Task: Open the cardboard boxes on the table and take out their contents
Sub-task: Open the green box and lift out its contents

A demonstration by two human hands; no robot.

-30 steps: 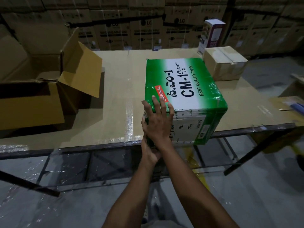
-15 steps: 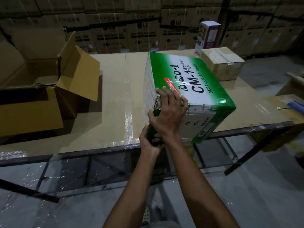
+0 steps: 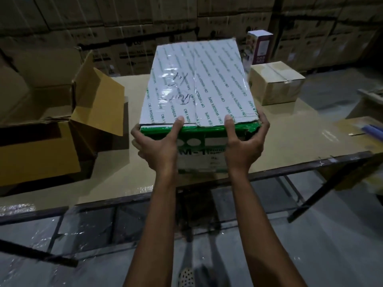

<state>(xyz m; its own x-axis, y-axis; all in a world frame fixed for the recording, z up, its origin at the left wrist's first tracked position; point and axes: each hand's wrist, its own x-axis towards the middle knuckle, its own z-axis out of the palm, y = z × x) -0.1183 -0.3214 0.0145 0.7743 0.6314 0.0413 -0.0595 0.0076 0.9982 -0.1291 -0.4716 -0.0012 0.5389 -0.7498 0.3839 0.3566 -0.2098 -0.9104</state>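
Observation:
The green and white CM-1 tape box (image 3: 196, 83) stands on the table (image 3: 132, 179) with its white taped face turned up; pen marks are scrawled on that face. My left hand (image 3: 159, 146) grips its near left corner, thumb on the top edge and fingers round the side. My right hand (image 3: 244, 143) grips the near right corner the same way. A small sealed brown box (image 3: 276, 81) sits behind it to the right. An open brown box (image 3: 41, 129) with raised flaps stands on the left.
A tall white and purple carton (image 3: 260, 49) stands at the table's back edge. Stacked cartons (image 3: 145, 21) fill the wall behind. A blue roll (image 3: 373, 129) lies on a surface at the right. The table's metal frame (image 3: 306, 197) and wrapped floor lie below.
The tape box has been rolled over from its green printed face onto another side, so the white taped face is now on top. Both hands moved from its left corner to its two near corners.

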